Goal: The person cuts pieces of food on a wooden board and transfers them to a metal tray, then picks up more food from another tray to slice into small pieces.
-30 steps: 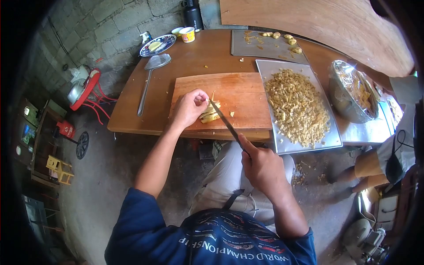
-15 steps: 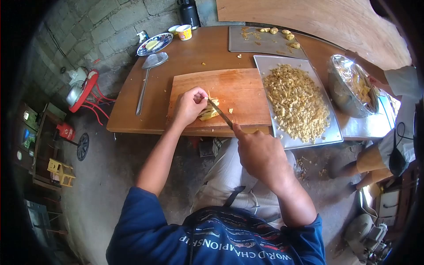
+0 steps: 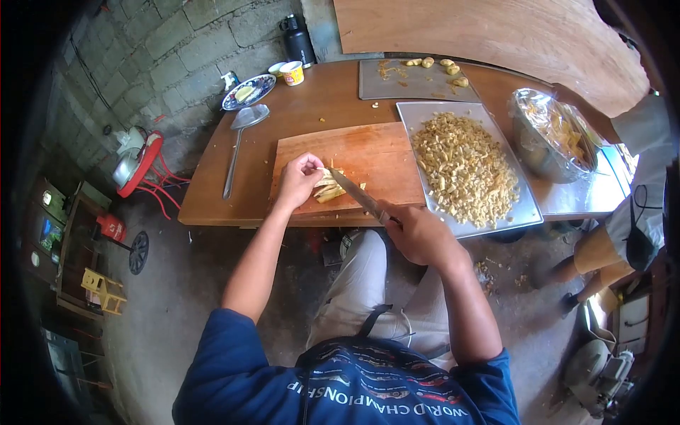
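A wooden cutting board (image 3: 382, 152) lies at the table's front edge. Pale yellow strips (image 3: 329, 191) rest on its left half. My left hand (image 3: 300, 177) is pinched at the upper left end of the strips, its fingertips closed on a pale piece. From the right, my right hand (image 3: 418, 232) grips the handle of a knife (image 3: 358, 195), whose blade slants up and left with its tip beside the strips. Right of the board, a metal tray (image 3: 528, 202) holds a heap of small chopped pale pieces (image 3: 464, 170).
A ladle (image 3: 232, 159), a patterned plate (image 3: 258, 92), a tub (image 3: 292, 73) and a black bottle (image 3: 298, 44) stand left and behind. Another tray (image 3: 375, 81) bears whole peeled pieces. At right, a co-worker's arm (image 3: 591, 113) reaches beside a plastic-covered bowl (image 3: 545, 152).
The view has shifted slightly, so the table sits lower. The knife blade now lies more broadside, and my right hand is turned a little. My left hand still pinches near the strips.
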`<state>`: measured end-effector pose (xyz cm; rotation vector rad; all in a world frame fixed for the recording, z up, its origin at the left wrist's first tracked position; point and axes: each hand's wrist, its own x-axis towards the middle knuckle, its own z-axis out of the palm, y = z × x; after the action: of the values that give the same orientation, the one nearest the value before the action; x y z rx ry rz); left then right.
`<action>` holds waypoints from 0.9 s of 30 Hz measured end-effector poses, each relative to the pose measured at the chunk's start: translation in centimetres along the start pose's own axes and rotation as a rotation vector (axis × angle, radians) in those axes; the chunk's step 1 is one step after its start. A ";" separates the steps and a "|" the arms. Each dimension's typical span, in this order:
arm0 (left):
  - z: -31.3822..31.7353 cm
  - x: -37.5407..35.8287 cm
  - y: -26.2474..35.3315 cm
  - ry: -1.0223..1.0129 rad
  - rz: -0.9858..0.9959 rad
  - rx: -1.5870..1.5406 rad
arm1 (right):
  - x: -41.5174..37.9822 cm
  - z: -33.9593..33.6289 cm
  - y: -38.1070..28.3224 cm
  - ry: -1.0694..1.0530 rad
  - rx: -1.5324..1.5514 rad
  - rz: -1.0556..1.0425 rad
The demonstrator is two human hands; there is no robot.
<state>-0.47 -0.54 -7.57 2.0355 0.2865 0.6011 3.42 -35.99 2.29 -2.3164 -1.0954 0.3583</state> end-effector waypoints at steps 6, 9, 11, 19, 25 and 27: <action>-0.5 -0.2 0.8 0.046 -0.002 -0.078 | -1.3 1.2 0.1 0.036 0.101 0.040; -2.1 -0.4 1.8 0.033 0.007 0.065 | -1.3 1.4 0.3 0.033 0.107 0.044; -2.5 -1.1 3.3 0.021 0.013 0.169 | -1.4 1.1 -0.2 0.042 0.103 0.037; -3.0 -1.4 6.1 -0.079 0.009 0.529 | -1.7 1.8 -0.3 0.118 0.115 0.005; -3.3 -1.1 5.9 -0.110 0.034 0.504 | -1.7 2.2 -0.1 0.114 0.036 -0.009; -3.2 -1.0 6.4 -0.095 0.008 0.511 | -1.8 2.3 -0.1 0.125 0.046 -0.014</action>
<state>-3.23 -1.83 -1.02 2.5482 0.4065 0.4645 1.22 -36.49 0.51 -2.2575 -1.0308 0.2281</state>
